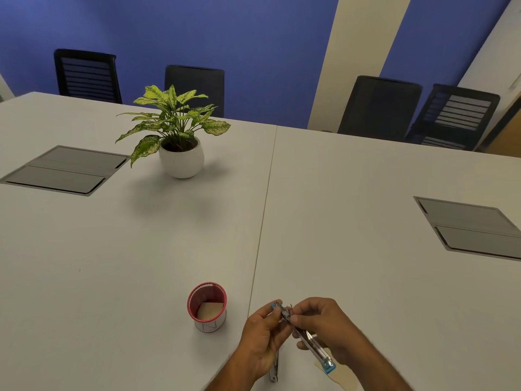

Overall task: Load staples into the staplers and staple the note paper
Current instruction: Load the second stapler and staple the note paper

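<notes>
My left hand [260, 338]: gripping the blue-tipped end of the opened stapler [306, 338], fingers curled around it.
My right hand [324, 323]: fingertips pinching at the stapler's metal channel near its top; whether they hold staples is too small to tell.
Second stapler [274, 368]: lying on the tabletop [366, 221] under my left wrist.
Note paper [342, 376]: tan piece beneath my right forearm.
Red mesh cup [207, 306]: upright, left of my hands.
Potted plant [177, 134]: far left.
</notes>
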